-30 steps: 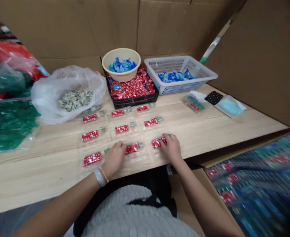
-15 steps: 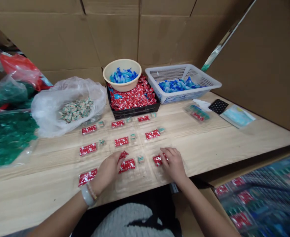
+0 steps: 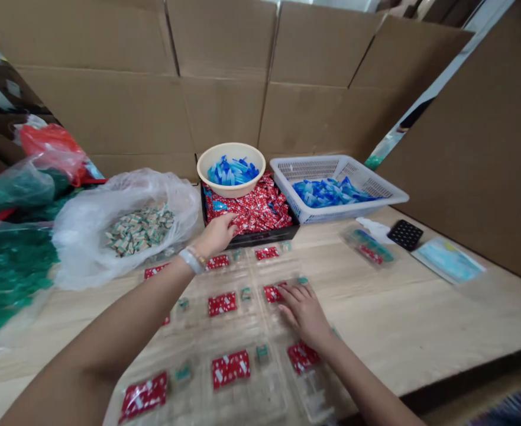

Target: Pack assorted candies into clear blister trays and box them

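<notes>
Clear flat bags lie in rows on the wooden table (image 3: 420, 319), each with a red packet (image 3: 230, 368) and a small green sweet (image 3: 262, 353) inside. My left hand (image 3: 218, 234) reaches to the front edge of the black tray (image 3: 264, 238) heaped with red packets, fingers curled on one of them. My right hand (image 3: 302, 309) lies flat with fingers spread on a bag in the middle row, next to its red packet (image 3: 272, 292).
A beige bowl (image 3: 231, 188) and a white basket (image 3: 375, 190) hold blue pieces at the back. A clear sack of wrapped sweets (image 3: 127, 228) and green bags (image 3: 3, 272) sit left. A filled bag (image 3: 369, 245), a black keypad (image 3: 405, 235) and a mask packet (image 3: 449, 260) lie right. Cardboard walls surround the table.
My left hand left the near row with a red packet and reached back to the black tray. My right hand slid up to the middle row. The view moved closer and tilted up.
</notes>
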The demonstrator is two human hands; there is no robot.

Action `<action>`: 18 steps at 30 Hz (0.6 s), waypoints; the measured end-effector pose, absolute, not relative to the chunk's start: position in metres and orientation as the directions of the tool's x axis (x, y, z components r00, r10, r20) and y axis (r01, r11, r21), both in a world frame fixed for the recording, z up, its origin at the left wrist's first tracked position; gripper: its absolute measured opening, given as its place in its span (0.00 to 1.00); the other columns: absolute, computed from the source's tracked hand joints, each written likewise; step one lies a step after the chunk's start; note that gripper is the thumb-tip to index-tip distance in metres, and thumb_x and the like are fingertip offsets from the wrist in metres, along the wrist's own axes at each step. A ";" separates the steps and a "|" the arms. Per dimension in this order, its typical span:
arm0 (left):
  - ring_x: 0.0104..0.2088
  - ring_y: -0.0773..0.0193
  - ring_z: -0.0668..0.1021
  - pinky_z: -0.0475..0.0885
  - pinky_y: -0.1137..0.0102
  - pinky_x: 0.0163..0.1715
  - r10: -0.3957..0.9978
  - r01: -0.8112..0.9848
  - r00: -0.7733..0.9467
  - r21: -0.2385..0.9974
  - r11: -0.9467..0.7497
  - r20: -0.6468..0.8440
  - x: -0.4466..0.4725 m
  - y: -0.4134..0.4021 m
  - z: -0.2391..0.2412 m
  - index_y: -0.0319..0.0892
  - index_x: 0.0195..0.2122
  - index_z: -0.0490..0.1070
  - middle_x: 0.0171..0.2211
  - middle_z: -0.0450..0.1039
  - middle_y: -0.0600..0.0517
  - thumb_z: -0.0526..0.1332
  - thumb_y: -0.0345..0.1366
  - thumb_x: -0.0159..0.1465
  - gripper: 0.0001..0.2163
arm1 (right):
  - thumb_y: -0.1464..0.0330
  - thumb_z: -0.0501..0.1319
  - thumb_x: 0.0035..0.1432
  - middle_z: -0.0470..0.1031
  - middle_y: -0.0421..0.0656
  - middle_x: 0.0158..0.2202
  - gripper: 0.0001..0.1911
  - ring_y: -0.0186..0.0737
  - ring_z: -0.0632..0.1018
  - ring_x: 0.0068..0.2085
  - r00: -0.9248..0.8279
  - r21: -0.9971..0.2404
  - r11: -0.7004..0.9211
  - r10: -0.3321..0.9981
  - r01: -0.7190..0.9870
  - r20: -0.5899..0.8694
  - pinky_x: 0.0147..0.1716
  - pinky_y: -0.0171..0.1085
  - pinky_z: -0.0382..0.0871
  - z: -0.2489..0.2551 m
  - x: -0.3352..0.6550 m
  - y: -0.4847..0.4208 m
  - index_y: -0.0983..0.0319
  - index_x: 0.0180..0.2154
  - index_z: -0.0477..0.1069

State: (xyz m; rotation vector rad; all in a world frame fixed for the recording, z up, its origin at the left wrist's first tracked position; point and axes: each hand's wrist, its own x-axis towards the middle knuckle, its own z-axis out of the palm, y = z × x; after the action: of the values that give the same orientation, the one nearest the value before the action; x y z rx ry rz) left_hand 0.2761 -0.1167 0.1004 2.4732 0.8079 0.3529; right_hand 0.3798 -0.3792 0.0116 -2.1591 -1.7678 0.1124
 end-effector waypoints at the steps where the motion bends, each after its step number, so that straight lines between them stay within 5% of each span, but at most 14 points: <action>1: 0.40 0.58 0.72 0.63 0.67 0.42 0.617 0.506 0.783 0.491 -0.709 0.083 0.288 -0.103 0.101 0.41 0.40 0.69 0.38 0.72 0.45 0.50 0.33 0.58 0.12 | 0.64 0.51 0.58 0.73 0.47 0.40 0.15 0.44 0.71 0.42 0.238 -0.322 -0.171 0.954 0.931 0.184 0.45 0.45 0.60 0.016 0.385 -0.374 0.61 0.43 0.69; 6: 0.45 0.49 0.70 0.61 0.60 0.45 0.568 0.516 0.823 0.394 -0.760 0.019 0.327 -0.067 0.094 0.39 0.38 0.72 0.40 0.71 0.40 0.60 0.32 0.51 0.12 | 0.64 0.44 0.59 0.72 0.46 0.24 0.18 0.42 0.72 0.28 0.484 -0.369 -0.377 0.836 0.849 0.259 0.30 0.40 0.64 0.048 0.456 -0.325 0.62 0.32 0.71; 8: 0.45 0.51 0.70 0.61 0.61 0.46 0.507 0.445 0.861 0.426 -0.788 0.038 0.334 -0.067 0.091 0.40 0.39 0.71 0.41 0.70 0.41 0.59 0.34 0.53 0.13 | 0.67 0.44 0.58 0.73 0.48 0.29 0.17 0.43 0.73 0.29 0.583 -0.356 -0.480 0.760 0.802 0.288 0.31 0.41 0.65 0.061 0.506 -0.296 0.64 0.42 0.68; 10: 0.43 0.54 0.72 0.62 0.63 0.47 0.441 0.358 0.895 0.481 -0.800 0.067 0.339 -0.069 0.088 0.41 0.40 0.71 0.41 0.70 0.43 0.56 0.36 0.56 0.12 | 0.74 0.46 0.54 0.69 0.53 0.44 0.23 0.44 0.72 0.41 0.609 -0.294 -0.535 0.728 0.792 0.315 0.38 0.41 0.65 0.071 0.561 -0.267 0.67 0.52 0.59; 13: 0.44 0.56 0.72 0.62 0.65 0.47 0.366 0.265 0.926 0.530 -0.806 0.094 0.344 -0.071 0.083 0.41 0.42 0.70 0.44 0.69 0.43 0.53 0.37 0.59 0.13 | 0.76 0.50 0.50 0.57 0.57 0.55 0.29 0.48 0.65 0.51 0.643 -0.103 -0.635 0.759 0.766 0.106 0.45 0.41 0.61 0.072 0.639 -0.231 0.69 0.56 0.53; 18: 0.42 0.58 0.73 0.64 0.66 0.46 0.286 0.181 0.952 0.554 -0.812 0.107 0.366 -0.074 0.084 0.42 0.46 0.69 0.43 0.71 0.46 0.50 0.39 0.61 0.16 | 0.77 0.59 0.40 0.68 0.57 0.45 0.29 0.48 0.71 0.44 0.655 -0.014 -0.662 0.744 0.749 -0.134 0.40 0.40 0.63 0.040 0.718 -0.199 0.71 0.49 0.64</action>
State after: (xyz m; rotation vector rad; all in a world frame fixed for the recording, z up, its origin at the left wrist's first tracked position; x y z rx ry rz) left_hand 0.3655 -0.0740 0.0836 2.5394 0.3302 0.2497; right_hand 0.7180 -0.1992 0.0403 -2.8959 -1.3077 0.2034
